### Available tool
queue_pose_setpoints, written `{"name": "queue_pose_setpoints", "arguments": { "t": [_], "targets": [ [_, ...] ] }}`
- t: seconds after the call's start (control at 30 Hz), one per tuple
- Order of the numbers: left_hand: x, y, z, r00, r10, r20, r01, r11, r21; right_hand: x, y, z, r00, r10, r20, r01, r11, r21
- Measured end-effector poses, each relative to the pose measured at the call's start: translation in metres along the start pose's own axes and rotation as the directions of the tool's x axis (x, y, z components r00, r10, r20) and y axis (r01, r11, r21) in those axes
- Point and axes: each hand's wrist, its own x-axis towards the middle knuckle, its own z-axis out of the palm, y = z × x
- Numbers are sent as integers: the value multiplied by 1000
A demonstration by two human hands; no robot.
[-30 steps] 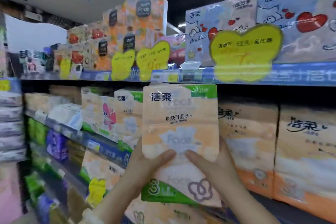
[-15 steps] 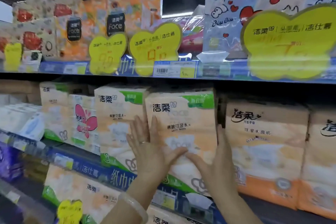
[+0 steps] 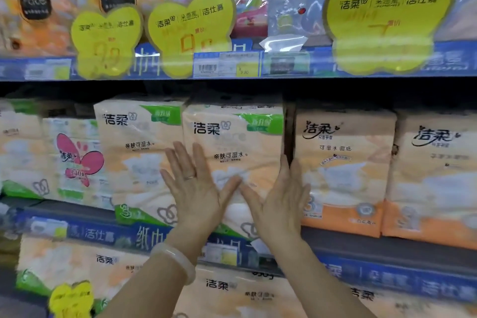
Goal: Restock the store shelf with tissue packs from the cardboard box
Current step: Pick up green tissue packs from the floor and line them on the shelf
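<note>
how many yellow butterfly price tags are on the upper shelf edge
3: left tag, middle tag beside it, right tag farther right. More may lie outside the view.

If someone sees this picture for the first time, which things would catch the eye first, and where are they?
First, the two hands in the centre: the left hand and right hand lie flat, fingers straight, on a peach tissue pack with a green corner on the middle shelf. Next, the big yellow butterfly-shaped price tags hanging along the upper shelf edge.
</note>
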Motion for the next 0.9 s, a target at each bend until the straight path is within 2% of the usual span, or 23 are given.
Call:
{"name": "queue_pose_setpoints", "arguments": {
  "t": [0.07,0.13,0.2,0.27,0.43,0.5,0.57,0.63,0.7,0.8,0.9],
  "targets": [
    [-2,4,-11,998,-7,60,6,1000,10,-2,-2,-9,1000,9,30,-7,998,-58],
    [-11,7,-19,998,29,51,-26,998,-50,-10,-2,-22,999,-9,51,13,996,-88],
    [-33,14,-20,990,136,-23,-138,984,-117,-24,1,-36,998,-49,48,55,992,-117],
    [-63,22,-14,969,244,-34,-247,953,-174,-44,12,-45,995,-91,38,96,984,-151],
    [-140,55,8,892,378,250,-313,913,-262,-102,80,-81,1000,-18,12,21,946,-324],
    [-170,82,14,849,355,391,-253,923,-290,-127,113,-116,988,121,98,-75,921,-381],
    [-202,118,20,782,336,525,-184,929,-320,-161,150,-157,942,292,166,-207,894,-398],
    [-239,162,26,723,351,596,-149,921,-361,-205,184,-201,894,422,148,-330,846,-419],
    [-282,208,35,626,359,692,-104,918,-382,-258,220,-246,824,554,124,-449,770,-454],
    [-359,278,50,469,391,792,-68,910,-410,-345,271,-321,649,752,113,-613,605,-507],
    [-445,347,56,299,406,864,-91,913,-398,-427,310,-403,475,879,39,-736,421,-530]
  ]
}}
